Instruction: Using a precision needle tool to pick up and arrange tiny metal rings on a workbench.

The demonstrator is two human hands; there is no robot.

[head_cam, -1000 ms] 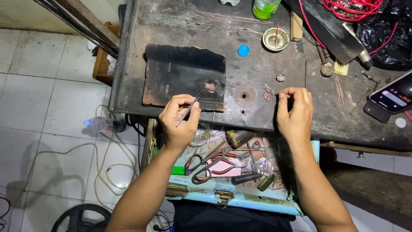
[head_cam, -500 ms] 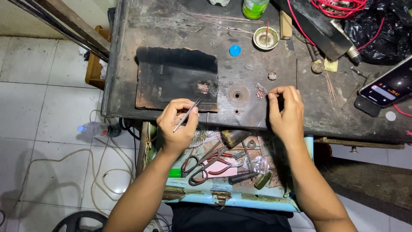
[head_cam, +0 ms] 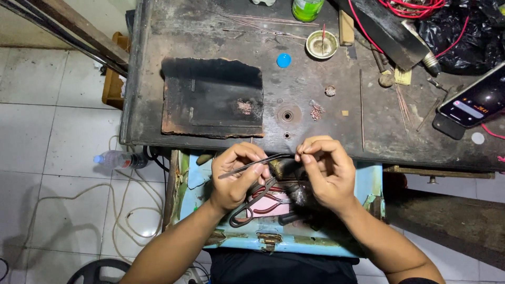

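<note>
Left hand (head_cam: pixel 235 176): fingers closed on a pair of tweezers (head_cam: pixel 255 163), thin, dark metal, long and slightly bowed, tips pointing toward the right hand. Held just off the near edge of the tabletop (head_cam: pixel 210 31).

Right hand (head_cam: pixel 327 171): thumb and forefinger pinched together where the tweezer tips meet them; whatever sits between them is too small to tell.

Below both hands: open pale blue tool drawer (head_cam: pixel 294 239), with red-handled pliers (head_cam: pixel 263 202) and other dark tools directly under the palms.

Beyond the hands, on the dark, worn tabletop: charred black slab (head_cam: pixel 210 97) ahead of the left hand, bearing a small cluster of copper-coloured rings (head_cam: pixel 245 107); a second ring cluster (head_cam: pixel 316 111) ahead of the right hand; blue cap (head_cam: pixel 283 60) and small round dish (head_cam: pixel 321 44) farther off; phone (head_cam: pixel 473 102) well to the right.
</note>
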